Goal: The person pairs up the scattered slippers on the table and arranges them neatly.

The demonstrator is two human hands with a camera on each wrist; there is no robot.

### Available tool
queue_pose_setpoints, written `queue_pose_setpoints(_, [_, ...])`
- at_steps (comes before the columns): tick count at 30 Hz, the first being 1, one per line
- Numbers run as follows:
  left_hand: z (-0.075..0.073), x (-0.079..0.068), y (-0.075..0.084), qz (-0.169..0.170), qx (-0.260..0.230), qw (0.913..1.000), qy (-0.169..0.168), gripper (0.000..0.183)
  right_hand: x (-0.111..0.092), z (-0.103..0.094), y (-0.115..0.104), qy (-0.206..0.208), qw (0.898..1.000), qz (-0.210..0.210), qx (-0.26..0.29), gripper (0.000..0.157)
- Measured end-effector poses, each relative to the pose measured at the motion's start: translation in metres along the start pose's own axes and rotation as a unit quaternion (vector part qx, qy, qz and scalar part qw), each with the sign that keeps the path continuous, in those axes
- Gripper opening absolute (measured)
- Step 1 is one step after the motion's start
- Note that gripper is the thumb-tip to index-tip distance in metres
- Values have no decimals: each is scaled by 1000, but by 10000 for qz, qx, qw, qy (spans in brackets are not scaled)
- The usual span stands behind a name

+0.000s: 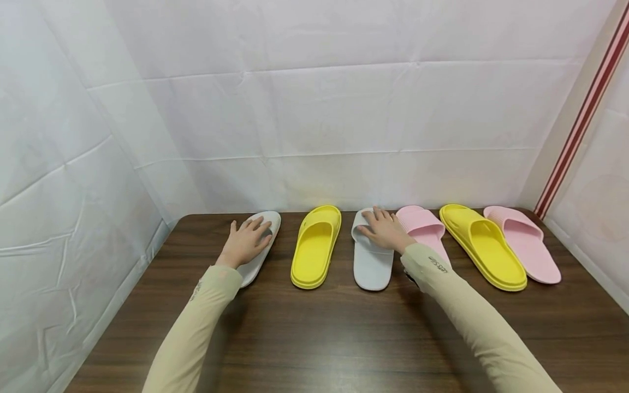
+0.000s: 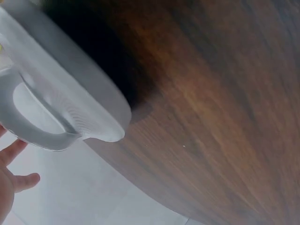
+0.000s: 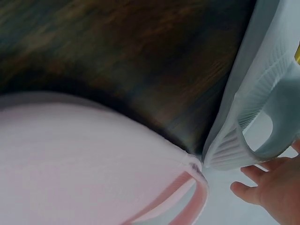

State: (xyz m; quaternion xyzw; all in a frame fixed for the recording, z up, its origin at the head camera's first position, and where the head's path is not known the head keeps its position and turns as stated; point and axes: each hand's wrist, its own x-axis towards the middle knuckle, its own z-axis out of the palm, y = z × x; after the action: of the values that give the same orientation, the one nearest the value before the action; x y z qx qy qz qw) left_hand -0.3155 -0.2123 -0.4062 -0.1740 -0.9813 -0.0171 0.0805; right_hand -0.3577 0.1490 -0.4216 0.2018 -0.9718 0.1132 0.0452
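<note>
My left hand [image 1: 244, 242] reaches over a light grey slide slipper [image 1: 253, 266] at the left end of the row, fingers spread and mostly straight. In the left wrist view its fingertips are right at the slipper's strap [image 2: 35, 131], with the thumb held apart. Over the strap of a second grey slipper [image 1: 373, 272], right of centre, is my right hand [image 1: 385, 230], its fingers loosely extended. The right wrist view shows those fingertips by that strap [image 3: 229, 154], thumb out to the side. Part of each strap is covered by the hand above it.
Between the grey slippers lies a yellow slipper [image 1: 312, 255]. To the right are a pink slipper [image 1: 428, 234], partly behind my right sleeve, another yellow slipper [image 1: 491, 254] and another pink slipper [image 1: 530, 248]. All rest on a dark wooden table [image 1: 314, 327] before a white cloth backdrop [image 1: 334, 114].
</note>
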Motion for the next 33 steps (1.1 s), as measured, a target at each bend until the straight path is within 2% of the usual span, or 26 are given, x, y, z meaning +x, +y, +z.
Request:
queue_pose_setpoints(10, [-2, -3, -5, -43, 91, 9999, 57, 46, -1, 3, 1, -46, 9999, 84, 85, 47])
queue_pose_setpoints(17, [-6, -7, -8, -138, 7, 9999, -54, 47, -6, 2, 5, -67, 9996, 203, 162, 45])
queue_pose_setpoints(25, [-6, -10, -14, -282, 14, 9994, -178, 48, -10, 3, 10, -147, 9993, 182, 275, 45])
queue_pose_setpoints(33, [-8, -14, -20, -350, 169, 9992, -89, 47, -14, 2, 14, -39, 9995, 99, 298, 45])
